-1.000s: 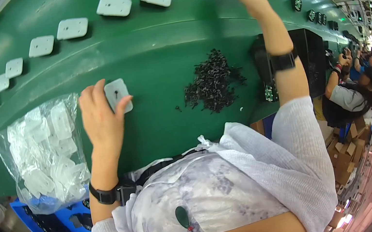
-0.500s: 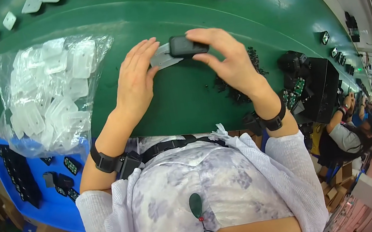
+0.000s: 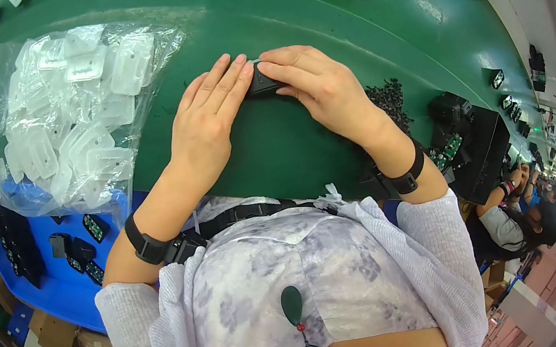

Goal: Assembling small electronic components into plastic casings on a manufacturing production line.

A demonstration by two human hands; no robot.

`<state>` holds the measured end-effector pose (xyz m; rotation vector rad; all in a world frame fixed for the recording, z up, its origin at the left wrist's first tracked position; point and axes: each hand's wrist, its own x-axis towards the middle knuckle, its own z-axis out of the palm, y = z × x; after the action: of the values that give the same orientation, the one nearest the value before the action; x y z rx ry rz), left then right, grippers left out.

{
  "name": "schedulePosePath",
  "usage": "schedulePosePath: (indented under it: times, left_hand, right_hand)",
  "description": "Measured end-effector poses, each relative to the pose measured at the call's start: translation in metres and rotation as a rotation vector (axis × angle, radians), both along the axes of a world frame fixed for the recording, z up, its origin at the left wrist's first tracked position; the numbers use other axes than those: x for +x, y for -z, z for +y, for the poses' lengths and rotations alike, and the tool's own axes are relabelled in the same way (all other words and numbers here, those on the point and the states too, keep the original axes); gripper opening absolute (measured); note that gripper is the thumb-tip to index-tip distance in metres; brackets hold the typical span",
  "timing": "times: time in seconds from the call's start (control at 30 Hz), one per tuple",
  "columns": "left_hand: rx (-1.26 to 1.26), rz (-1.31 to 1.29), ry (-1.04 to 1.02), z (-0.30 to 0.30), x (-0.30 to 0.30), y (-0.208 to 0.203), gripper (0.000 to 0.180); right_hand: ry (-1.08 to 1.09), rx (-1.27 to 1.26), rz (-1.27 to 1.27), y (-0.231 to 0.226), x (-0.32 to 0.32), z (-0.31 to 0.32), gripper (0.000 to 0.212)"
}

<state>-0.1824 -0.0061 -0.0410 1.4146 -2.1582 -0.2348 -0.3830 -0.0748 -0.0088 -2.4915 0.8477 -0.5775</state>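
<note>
A small black plastic case lies between my two hands over the green work surface. My left hand presses its extended fingers, held together, on the case's left end. From the right, my right hand grips it, fingers on top and thumb at the near side. The hands cover most of the case. The translucent white plate seen earlier under it is hidden now, apart from perhaps a pale sliver at the far edge.
To the left, a clear plastic bag holds many translucent white plates. A blue bin with black parts is below it. Right of my hands lie a heap of tiny black pieces, circuit boards and a black box. A person sits farther right.
My left hand has moved right onto the black case. The case has shifted slightly left and now covers the white plate. The pale pieces along the far side appear farther away.
</note>
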Motion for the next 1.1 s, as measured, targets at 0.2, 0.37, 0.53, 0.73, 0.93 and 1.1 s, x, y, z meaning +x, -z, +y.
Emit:
schedulePosePath:
  times: [0.2,0.37,0.53,0.73,0.93,1.1]
  left_hand:
    - [0.015,-0.078,0.024,-0.001,0.000,-0.006,0.053]
    - [0.034,-0.066,0.041,-0.008,0.005,-0.007,0.053]
    - [0.061,0.130,0.019,-0.013,0.006,-0.018,0.052]
    - [0.629,1.259,0.131,-0.015,-0.008,-0.040,0.061]
    - [0.745,1.518,0.091,-0.018,-0.026,-0.052,0.052]
    - [0.680,1.587,0.059,-0.009,-0.035,-0.050,0.043]
  right_hand:
    - [0.018,-0.075,0.049,-0.001,0.000,0.001,0.041]
    - [-0.046,-0.001,0.089,-0.015,0.001,-0.011,0.041]
    - [-0.005,0.103,-0.089,-0.027,-0.005,-0.018,0.036]
    - [0.355,1.364,-0.915,-0.028,-0.004,0.006,0.038]
    - [0.310,1.316,-1.071,-0.012,0.006,0.032,0.043]
    - [0.230,1.351,-1.152,-0.010,0.010,0.040,0.041]
